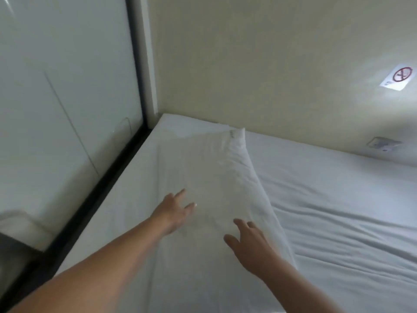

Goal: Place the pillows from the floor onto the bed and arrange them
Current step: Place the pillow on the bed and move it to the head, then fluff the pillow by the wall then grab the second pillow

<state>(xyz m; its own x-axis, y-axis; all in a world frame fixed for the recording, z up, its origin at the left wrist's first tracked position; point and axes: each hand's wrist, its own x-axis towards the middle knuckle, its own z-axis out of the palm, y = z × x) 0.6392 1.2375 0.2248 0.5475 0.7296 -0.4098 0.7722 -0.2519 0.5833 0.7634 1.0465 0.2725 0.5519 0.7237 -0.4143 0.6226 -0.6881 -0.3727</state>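
Note:
A white pillow (209, 175) lies flat on the bed (338, 211), along its left side, with one end reaching the corner by the wall. My left hand (173, 211) rests on the pillow's near left part, fingers spread. Over the pillow's near right edge is my right hand (250, 242), also with fingers apart and nothing held. Both forearms stretch in from the bottom of the view. No other pillow shows.
A frosted glass partition (67, 109) with a black frame (97, 195) runs along the bed's left edge. The cream wall (270, 64) behind the bed carries a no-smoking sticker (399, 77) and a wall socket (383, 143).

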